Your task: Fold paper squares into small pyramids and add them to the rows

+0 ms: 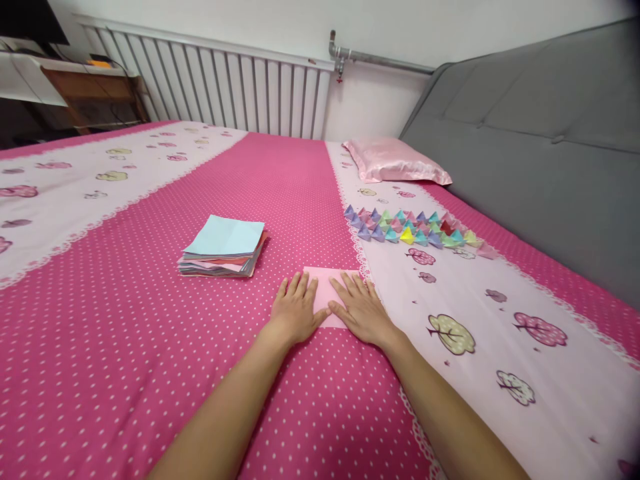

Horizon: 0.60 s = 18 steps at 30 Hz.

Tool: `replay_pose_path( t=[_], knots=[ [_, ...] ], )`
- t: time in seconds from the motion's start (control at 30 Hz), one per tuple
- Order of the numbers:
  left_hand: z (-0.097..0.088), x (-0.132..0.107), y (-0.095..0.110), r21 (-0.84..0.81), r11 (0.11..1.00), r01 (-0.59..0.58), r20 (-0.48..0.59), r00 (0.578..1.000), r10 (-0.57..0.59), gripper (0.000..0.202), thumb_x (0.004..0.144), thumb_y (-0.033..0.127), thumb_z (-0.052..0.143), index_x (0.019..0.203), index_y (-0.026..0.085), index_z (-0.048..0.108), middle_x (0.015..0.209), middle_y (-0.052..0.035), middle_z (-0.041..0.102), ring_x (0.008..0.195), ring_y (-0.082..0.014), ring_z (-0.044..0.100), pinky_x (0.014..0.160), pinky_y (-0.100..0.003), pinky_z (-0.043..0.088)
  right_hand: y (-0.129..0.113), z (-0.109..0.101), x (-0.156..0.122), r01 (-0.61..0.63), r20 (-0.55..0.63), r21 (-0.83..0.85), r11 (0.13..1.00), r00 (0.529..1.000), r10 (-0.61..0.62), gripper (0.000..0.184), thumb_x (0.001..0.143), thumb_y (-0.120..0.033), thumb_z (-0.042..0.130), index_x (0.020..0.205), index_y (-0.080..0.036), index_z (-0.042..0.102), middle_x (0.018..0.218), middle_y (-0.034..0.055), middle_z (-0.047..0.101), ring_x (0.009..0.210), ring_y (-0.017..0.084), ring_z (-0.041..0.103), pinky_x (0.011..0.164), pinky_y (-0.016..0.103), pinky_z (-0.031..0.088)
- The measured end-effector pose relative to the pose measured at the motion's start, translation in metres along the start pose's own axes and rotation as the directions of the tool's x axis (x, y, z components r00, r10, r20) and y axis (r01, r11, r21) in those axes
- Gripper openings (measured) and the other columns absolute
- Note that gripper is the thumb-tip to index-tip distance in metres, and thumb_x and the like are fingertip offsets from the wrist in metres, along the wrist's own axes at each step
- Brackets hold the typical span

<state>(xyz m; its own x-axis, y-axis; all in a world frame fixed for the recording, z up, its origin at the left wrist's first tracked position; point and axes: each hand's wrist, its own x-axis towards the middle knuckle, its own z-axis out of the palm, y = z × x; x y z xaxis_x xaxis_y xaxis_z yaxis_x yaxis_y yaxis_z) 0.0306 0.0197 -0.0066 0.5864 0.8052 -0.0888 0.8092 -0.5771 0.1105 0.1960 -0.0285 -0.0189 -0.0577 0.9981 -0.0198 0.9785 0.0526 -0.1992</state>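
A square sheet of pink paper (327, 288) lies flat on the bed in front of me. My left hand (296, 308) rests palm down over its left side, fingers spread. Over the right side lies my right hand (361, 307), also flat with its fingers apart. The two thumbs come close together near the middle of the sheet. Both hands hide parts of the paper's side edges. To the left sits a stack of coloured paper (225, 240) with a light blue sheet on top. Rows of small folded paper shapes (407, 235) in several colours stand at the right.
The bed has a pink dotted bedspread (150, 333) with pale tree-print bands. A shiny pink pillow (395, 160) lies by the grey padded headboard (540, 133). Behind are a white radiator (240, 87), a pipe (385, 59) and a wooden desk (90, 83) at the far left.
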Motion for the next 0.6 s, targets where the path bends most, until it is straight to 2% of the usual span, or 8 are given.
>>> replay_pose_path(
  t=[0.2, 0.33, 0.4, 0.5, 0.53, 0.6],
  knots=[
    [-0.002, -0.001, 0.0, -0.031, 0.999, 0.005, -0.009, 1.0, -0.006, 0.073, 0.084, 0.056, 0.03, 0.14, 0.009, 0.025, 0.147, -0.0147, 0.016, 0.136, -0.0285, 0.012, 0.109, -0.046, 0.009, 0.011, 0.005, 0.005, -0.129, -0.108, 0.052, 0.99, 0.985, 0.134, 0.067, 0.086, -0.061, 0.019, 0.14, -0.022, 0.026, 0.148, 0.0089, 0.02, 0.136, 0.029, 0.013, 0.108, 0.052, 0.008],
    [-0.003, -0.001, 0.0, -0.107, 0.994, -0.014, -0.053, 0.999, 0.008, 0.073, 0.083, 0.053, 0.036, 0.138, 0.007, 0.027, 0.146, -0.0193, 0.019, 0.135, -0.0313, 0.015, 0.108, -0.048, 0.013, 0.023, 0.005, 0.013, -0.141, -0.254, 0.274, 0.951, 0.944, 0.213, 0.068, 0.087, -0.054, 0.029, 0.139, -0.01, 0.029, 0.143, 0.0161, 0.031, 0.132, 0.028, 0.026, 0.107, 0.048, 0.018],
    [-0.007, 0.0, 0.0, -0.18, 0.984, 0.008, -0.133, 0.991, -0.033, 0.072, 0.082, 0.051, 0.04, 0.136, 0.006, 0.029, 0.145, -0.0225, 0.023, 0.133, -0.0329, 0.022, 0.105, -0.048, 0.021, 0.029, 0.005, 0.016, -0.128, -0.316, 0.464, 0.877, 0.901, 0.299, 0.066, 0.086, -0.05, 0.032, 0.138, -0.01, 0.03, 0.14, 0.0168, 0.037, 0.128, 0.027, 0.035, 0.105, 0.045, 0.026],
    [-0.014, 0.003, -0.001, -0.331, 0.937, 0.11, -0.273, 0.94, -0.206, 0.063, 0.082, 0.045, 0.042, 0.132, 0.006, 0.036, 0.133, -0.0236, 0.041, 0.12, -0.0322, 0.043, 0.095, -0.043, 0.036, 0.039, 0.007, 0.019, -0.089, -0.316, 0.685, 0.723, 0.858, 0.406, 0.062, 0.085, -0.046, 0.038, 0.137, -0.013, 0.031, 0.135, 0.0159, 0.044, 0.122, 0.026, 0.044, 0.1, 0.044, 0.034],
    [-0.016, 0.004, -0.002, -0.38, 0.914, 0.144, -0.279, 0.924, -0.261, 0.059, 0.082, 0.043, 0.044, 0.128, 0.007, 0.041, 0.124, -0.0224, 0.048, 0.113, -0.0314, 0.049, 0.091, -0.042, 0.039, 0.041, 0.009, 0.02, -0.076, -0.309, 0.721, 0.688, 0.854, 0.418, 0.061, 0.084, -0.044, 0.04, 0.137, -0.014, 0.032, 0.134, 0.0157, 0.046, 0.121, 0.026, 0.045, 0.1, 0.043, 0.036],
    [-0.019, 0.005, -0.004, -0.461, 0.869, 0.178, -0.237, 0.919, -0.314, 0.052, 0.079, 0.039, 0.049, 0.119, 0.007, 0.05, 0.109, -0.0193, 0.057, 0.103, -0.0304, 0.055, 0.086, -0.041, 0.043, 0.045, 0.012, 0.021, -0.052, -0.309, 0.755, 0.654, 0.851, 0.424, 0.06, 0.083, -0.039, 0.044, 0.136, -0.016, 0.033, 0.134, 0.0144, 0.046, 0.121, 0.024, 0.046, 0.1, 0.042, 0.036]
  ],
)
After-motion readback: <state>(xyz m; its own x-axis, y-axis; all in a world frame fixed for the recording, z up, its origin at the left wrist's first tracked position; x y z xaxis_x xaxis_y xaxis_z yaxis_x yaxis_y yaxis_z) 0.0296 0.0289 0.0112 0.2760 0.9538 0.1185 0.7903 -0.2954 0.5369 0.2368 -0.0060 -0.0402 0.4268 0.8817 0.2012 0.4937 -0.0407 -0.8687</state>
